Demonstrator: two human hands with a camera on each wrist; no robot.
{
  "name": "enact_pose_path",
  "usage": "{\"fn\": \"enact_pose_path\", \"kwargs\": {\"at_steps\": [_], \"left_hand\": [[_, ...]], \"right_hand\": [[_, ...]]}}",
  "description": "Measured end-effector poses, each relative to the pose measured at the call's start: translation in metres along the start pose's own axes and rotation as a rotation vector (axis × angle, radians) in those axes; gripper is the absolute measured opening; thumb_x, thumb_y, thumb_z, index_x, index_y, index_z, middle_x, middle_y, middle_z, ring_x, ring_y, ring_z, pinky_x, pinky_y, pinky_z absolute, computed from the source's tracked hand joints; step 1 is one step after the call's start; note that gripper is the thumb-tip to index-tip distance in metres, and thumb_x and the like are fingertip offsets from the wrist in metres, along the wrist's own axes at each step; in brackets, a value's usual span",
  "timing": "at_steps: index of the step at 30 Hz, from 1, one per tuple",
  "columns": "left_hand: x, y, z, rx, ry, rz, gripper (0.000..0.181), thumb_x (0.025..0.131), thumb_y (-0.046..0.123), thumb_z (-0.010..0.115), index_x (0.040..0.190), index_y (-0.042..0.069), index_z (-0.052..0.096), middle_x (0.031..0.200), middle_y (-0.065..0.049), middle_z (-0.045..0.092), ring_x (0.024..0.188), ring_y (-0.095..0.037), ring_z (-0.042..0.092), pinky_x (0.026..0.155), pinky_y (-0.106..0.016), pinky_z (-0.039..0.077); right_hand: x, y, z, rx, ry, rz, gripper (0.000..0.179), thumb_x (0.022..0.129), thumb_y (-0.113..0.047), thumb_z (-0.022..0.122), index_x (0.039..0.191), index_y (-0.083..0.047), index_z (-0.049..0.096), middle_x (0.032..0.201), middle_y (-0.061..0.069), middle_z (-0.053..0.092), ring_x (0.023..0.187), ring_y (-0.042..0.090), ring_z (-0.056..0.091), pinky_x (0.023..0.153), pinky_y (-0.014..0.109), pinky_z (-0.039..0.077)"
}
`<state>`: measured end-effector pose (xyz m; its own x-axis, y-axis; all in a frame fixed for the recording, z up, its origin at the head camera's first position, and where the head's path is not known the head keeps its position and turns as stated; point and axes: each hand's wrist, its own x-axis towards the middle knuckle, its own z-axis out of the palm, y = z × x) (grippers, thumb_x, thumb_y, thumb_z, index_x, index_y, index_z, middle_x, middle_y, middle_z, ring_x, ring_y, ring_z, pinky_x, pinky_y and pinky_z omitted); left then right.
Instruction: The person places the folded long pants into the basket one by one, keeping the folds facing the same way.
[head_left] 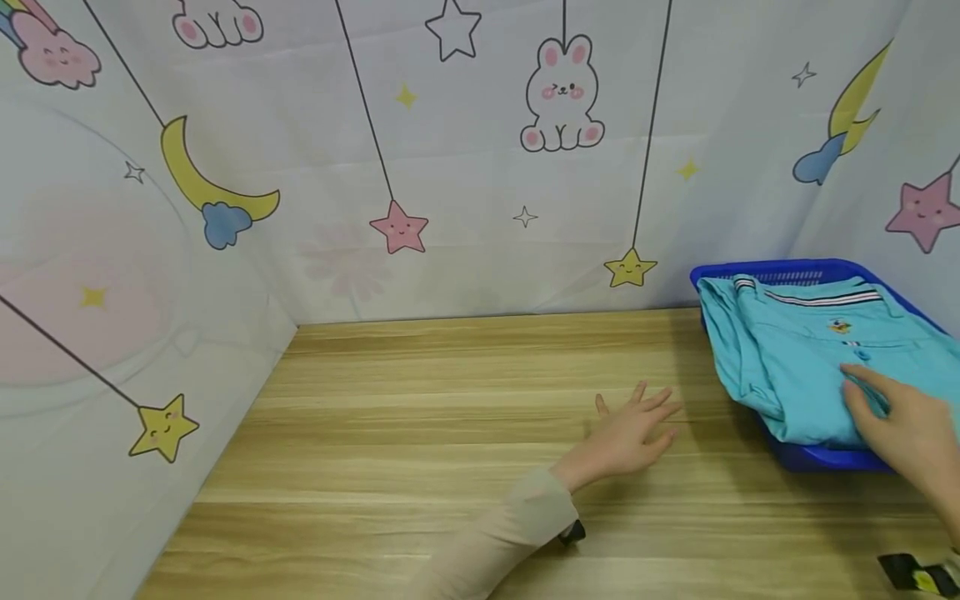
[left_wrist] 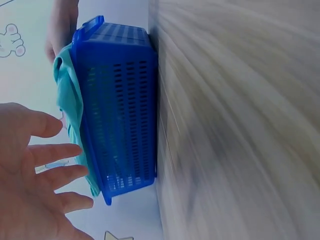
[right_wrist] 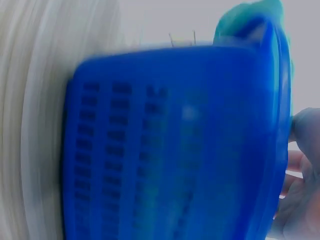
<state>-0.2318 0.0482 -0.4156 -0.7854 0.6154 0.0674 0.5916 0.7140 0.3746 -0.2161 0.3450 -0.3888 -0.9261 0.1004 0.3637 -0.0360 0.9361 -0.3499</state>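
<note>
A folded turquoise garment (head_left: 798, 375) lies on top of a blue plastic basket (head_left: 832, 458) at the right of the table. It has a striped band along its far edge, a small embroidered motif and a button, and one side hangs over the basket's rim. My right hand (head_left: 903, 421) is over the garment's near right part, thumb and forefinger apart, fingertips right at the cloth. To the left of the basket, my left hand (head_left: 626, 437) hovers over the table with its fingers spread and holds nothing. In the left wrist view its palm (left_wrist: 25, 185) faces the basket's slotted side.
The basket stands on a wood-grain table (head_left: 420, 417), near the back right corner. A white cloth backdrop (head_left: 480, 150) printed with stars, moons and rabbits closes off the back and both sides. Dark straps sit at both wrists.
</note>
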Motion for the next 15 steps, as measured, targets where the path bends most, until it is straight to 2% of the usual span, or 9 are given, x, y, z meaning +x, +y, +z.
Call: {"fn": "enact_pose_path", "kwargs": {"at_steps": [3,5,6,8,12,15], "left_hand": [[-0.003,-0.008,-0.002,-0.028,0.016,-0.005,0.041,0.095,0.034,0.037,0.135,0.025,0.039,0.146,0.007,0.026,0.138,-0.020,0.015,0.093,-0.072,0.017],[-0.005,-0.013,-0.003,-0.044,0.030,-0.018,0.040,0.095,0.032,0.039,0.134,0.023,0.041,0.146,0.006,0.028,0.138,-0.021,0.016,0.093,-0.072,0.017],[-0.005,-0.016,-0.004,-0.055,0.038,-0.025,0.040,0.094,0.031,0.040,0.133,0.022,0.043,0.145,0.006,0.029,0.137,-0.021,0.017,0.093,-0.072,0.017],[-0.006,-0.021,-0.006,-0.066,0.052,-0.043,0.039,0.094,0.030,0.040,0.132,0.022,0.044,0.145,0.005,0.030,0.137,-0.021,0.019,0.093,-0.072,0.017],[-0.007,-0.031,-0.010,-0.085,0.066,-0.066,0.038,0.094,0.029,0.042,0.131,0.020,0.046,0.144,0.003,0.032,0.137,-0.023,0.020,0.092,-0.073,0.017],[-0.009,-0.038,-0.012,-0.106,0.073,-0.085,0.037,0.093,0.028,0.043,0.130,0.019,0.047,0.144,0.001,0.033,0.137,-0.024,0.019,0.092,-0.074,0.016]], "right_hand": [[-0.001,-0.017,0.003,0.041,0.036,-0.078,0.040,0.092,-0.020,0.044,0.119,0.009,0.051,0.107,0.040,0.050,0.084,0.054,0.048,0.068,0.060,0.038],[-0.001,-0.025,0.005,0.071,0.055,-0.109,0.038,0.091,-0.019,0.046,0.117,0.008,0.053,0.110,0.039,0.050,0.088,0.054,0.049,0.071,0.061,0.038],[0.000,-0.029,0.007,0.083,0.062,-0.122,0.038,0.091,-0.019,0.047,0.117,0.008,0.053,0.112,0.038,0.050,0.096,0.056,0.045,0.076,0.064,0.034],[0.001,-0.035,0.010,0.102,0.082,-0.158,0.037,0.090,-0.019,0.048,0.115,0.007,0.055,0.114,0.037,0.050,0.097,0.056,0.045,0.076,0.065,0.034],[0.002,-0.046,0.013,0.118,0.104,-0.202,0.034,0.089,-0.019,0.051,0.112,0.005,0.058,0.113,0.036,0.051,0.097,0.055,0.046,0.076,0.066,0.033],[0.002,-0.054,0.014,0.122,0.088,-0.209,0.035,0.089,-0.021,0.051,0.114,0.003,0.057,0.115,0.036,0.051,0.100,0.057,0.043,0.078,0.068,0.030]]}}
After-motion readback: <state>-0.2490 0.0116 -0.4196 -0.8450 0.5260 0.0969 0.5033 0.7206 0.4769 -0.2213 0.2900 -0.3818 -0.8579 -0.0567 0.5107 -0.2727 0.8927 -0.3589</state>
